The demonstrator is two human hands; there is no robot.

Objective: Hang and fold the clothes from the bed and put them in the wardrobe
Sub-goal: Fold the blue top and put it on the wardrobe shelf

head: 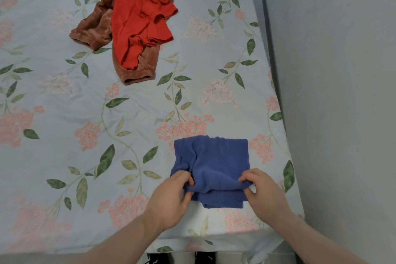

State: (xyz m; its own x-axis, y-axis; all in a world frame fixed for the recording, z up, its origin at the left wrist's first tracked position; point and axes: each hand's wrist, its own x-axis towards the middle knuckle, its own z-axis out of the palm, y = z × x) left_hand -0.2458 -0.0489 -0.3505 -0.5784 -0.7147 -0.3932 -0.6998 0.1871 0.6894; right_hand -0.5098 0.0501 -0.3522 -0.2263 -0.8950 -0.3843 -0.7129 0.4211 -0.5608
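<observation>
Step in hand: you are folding the blue garment (214, 167), low and right of centre in the frame, on the floral bed sheet (85, 113).
Left hand: your left hand (171, 197) pinches the cloth's near left edge, fingers curled round a fold.
Right hand: your right hand (264, 193) pinches the near right edge in the same way.
Garment state: already a compact rectangle, its near edge raised between your hands and a lower layer showing beneath.
Next move: likely carry that edge over to the far side, keeping both corners level, then press flat.
Left to do: the red garment (141, 17) and the brown velvet garment (96, 28) lie heaped together, upper centre, unfolded.
Wardrobe: not in view.
</observation>
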